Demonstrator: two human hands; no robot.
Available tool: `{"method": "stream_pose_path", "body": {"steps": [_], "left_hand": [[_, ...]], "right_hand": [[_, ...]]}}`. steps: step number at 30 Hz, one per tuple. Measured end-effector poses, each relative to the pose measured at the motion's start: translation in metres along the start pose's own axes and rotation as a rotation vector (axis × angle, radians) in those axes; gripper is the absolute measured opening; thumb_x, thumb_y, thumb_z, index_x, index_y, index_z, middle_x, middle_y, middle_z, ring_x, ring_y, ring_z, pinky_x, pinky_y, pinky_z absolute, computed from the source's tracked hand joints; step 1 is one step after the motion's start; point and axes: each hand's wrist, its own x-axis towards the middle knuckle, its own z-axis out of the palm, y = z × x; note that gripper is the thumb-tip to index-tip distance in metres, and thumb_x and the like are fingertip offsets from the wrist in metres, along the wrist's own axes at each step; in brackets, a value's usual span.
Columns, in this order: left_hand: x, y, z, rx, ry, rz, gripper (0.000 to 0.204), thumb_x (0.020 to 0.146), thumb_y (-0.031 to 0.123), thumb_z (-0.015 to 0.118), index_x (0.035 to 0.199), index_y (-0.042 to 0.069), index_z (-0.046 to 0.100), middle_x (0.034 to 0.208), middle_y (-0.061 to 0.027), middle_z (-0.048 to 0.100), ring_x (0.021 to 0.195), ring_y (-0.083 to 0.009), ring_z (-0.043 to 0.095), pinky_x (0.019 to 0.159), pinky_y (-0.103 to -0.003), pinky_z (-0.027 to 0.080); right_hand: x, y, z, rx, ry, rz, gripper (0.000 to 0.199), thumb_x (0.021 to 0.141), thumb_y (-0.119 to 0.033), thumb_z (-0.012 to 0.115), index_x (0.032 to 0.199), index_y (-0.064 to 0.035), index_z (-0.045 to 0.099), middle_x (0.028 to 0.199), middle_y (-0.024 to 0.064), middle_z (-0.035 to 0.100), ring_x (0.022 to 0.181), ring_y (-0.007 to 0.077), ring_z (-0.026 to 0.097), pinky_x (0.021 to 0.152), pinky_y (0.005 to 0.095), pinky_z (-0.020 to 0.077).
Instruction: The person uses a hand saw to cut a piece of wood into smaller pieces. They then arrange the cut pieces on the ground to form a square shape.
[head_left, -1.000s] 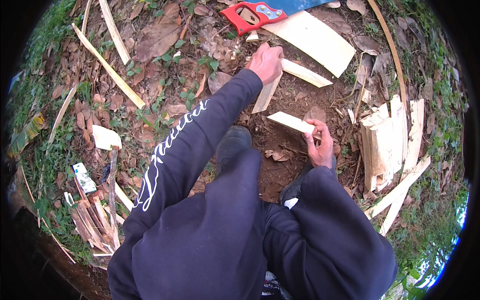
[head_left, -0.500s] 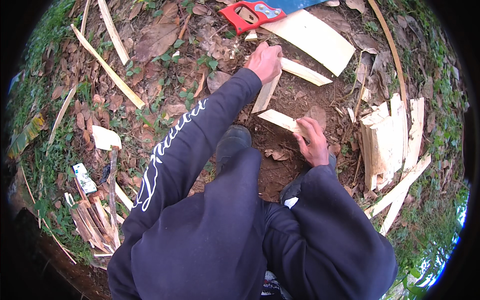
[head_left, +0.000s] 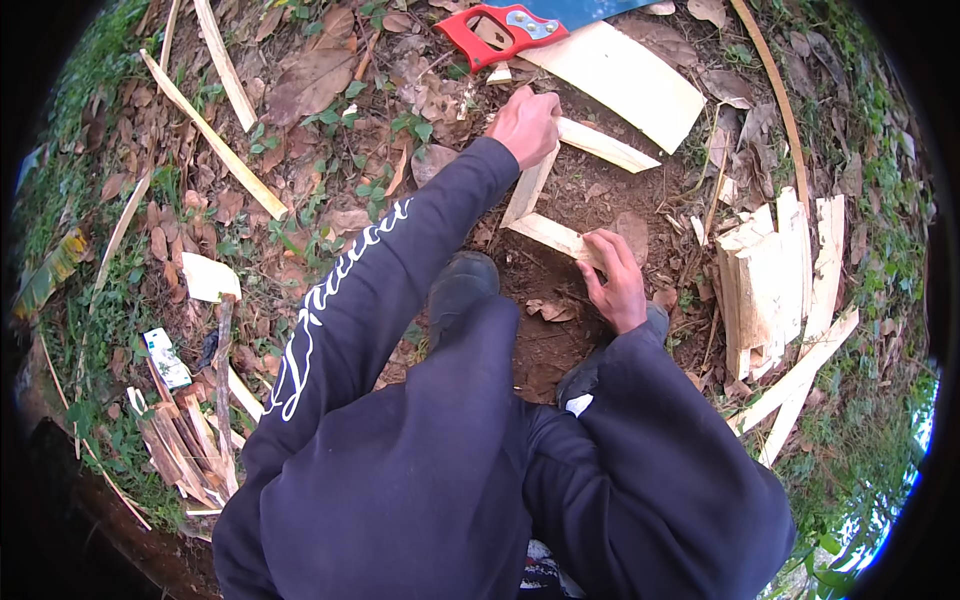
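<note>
My left hand [head_left: 525, 125] is closed over the corner where two pale wooden strips meet. One is the left strip [head_left: 530, 190], running down from my fingers; the other is the far strip [head_left: 612, 148], slanting off to the right. In my right hand [head_left: 615, 280] I pinch the outer end of a near wooden strip [head_left: 548, 234]. Its left end meets the lower end of the left strip, so the three pieces make an open-sided frame on the bare soil. My left fingertips are partly hidden behind the hand.
A red-handled saw [head_left: 495, 35] lies at the far edge by a wide pale board [head_left: 625, 80]. Stacked split wood [head_left: 765, 290] stands to the right. Wood pieces [head_left: 185, 445] and a small white packet [head_left: 167, 358] lie at the left. My boots [head_left: 462, 290] flank the soil patch.
My right hand has moved slightly left with the near strip. That strip's left end, apart from the left strip before, now meets it. My left hand stays at its corner.
</note>
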Motion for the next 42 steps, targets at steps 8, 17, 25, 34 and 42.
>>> {"method": "stream_pose_path", "body": {"steps": [8, 17, 25, 34, 42], "left_hand": [[0.002, -0.005, 0.002, -0.01, 0.008, 0.002, 0.022, 0.084, 0.016, 0.071, 0.101, 0.003, 0.066, 0.091, -0.0212, 0.061, 0.099, -0.0389, 0.06, 0.088, -0.046, 0.049], [-0.001, -0.004, 0.001, -0.02, 0.037, 0.021, 0.022, 0.083, 0.016, 0.072, 0.1, 0.003, 0.066, 0.09, -0.0218, 0.061, 0.097, -0.0389, 0.06, 0.088, -0.047, 0.049], [0.0, -0.003, 0.001, 0.013, 0.026, 0.024, 0.023, 0.083, 0.017, 0.073, 0.1, 0.003, 0.065, 0.089, -0.0209, 0.06, 0.096, -0.0387, 0.06, 0.088, -0.046, 0.049], [0.0, -0.001, -0.003, 0.01, -0.003, -0.001, 0.024, 0.085, 0.019, 0.073, 0.101, 0.003, 0.066, 0.088, -0.0205, 0.061, 0.097, -0.038, 0.061, 0.088, -0.046, 0.049], [0.0, -0.008, 0.0, 0.016, 0.02, 0.041, 0.025, 0.084, 0.019, 0.074, 0.101, 0.003, 0.066, 0.087, -0.0186, 0.062, 0.095, -0.0366, 0.061, 0.087, -0.045, 0.049]], "right_hand": [[-0.006, 0.005, 0.003, -0.04, -0.006, -0.026, 0.038, 0.083, -0.009, 0.074, 0.119, -0.0058, 0.061, 0.12, 0.0126, 0.062, 0.109, 0.0348, 0.061, 0.093, 0.0419, 0.0491], [-0.003, 0.005, -0.002, -0.06, -0.014, -0.043, 0.039, 0.083, -0.009, 0.074, 0.119, -0.0055, 0.062, 0.121, 0.0125, 0.062, 0.109, 0.0346, 0.061, 0.093, 0.0415, 0.0488], [-0.006, 0.006, -0.002, -0.086, -0.03, -0.033, 0.038, 0.083, -0.01, 0.074, 0.119, -0.0056, 0.062, 0.121, 0.0126, 0.062, 0.108, 0.0348, 0.061, 0.093, 0.0419, 0.0488], [-0.002, 0.01, 0.002, -0.093, -0.013, -0.06, 0.039, 0.081, -0.009, 0.075, 0.118, -0.0053, 0.063, 0.12, 0.0127, 0.062, 0.106, 0.0346, 0.06, 0.091, 0.0418, 0.0486], [0.002, 0.014, 0.0, -0.089, -0.025, -0.128, 0.04, 0.077, -0.008, 0.077, 0.114, -0.004, 0.063, 0.116, 0.0124, 0.062, 0.107, 0.0336, 0.059, 0.092, 0.043, 0.0469]]}}
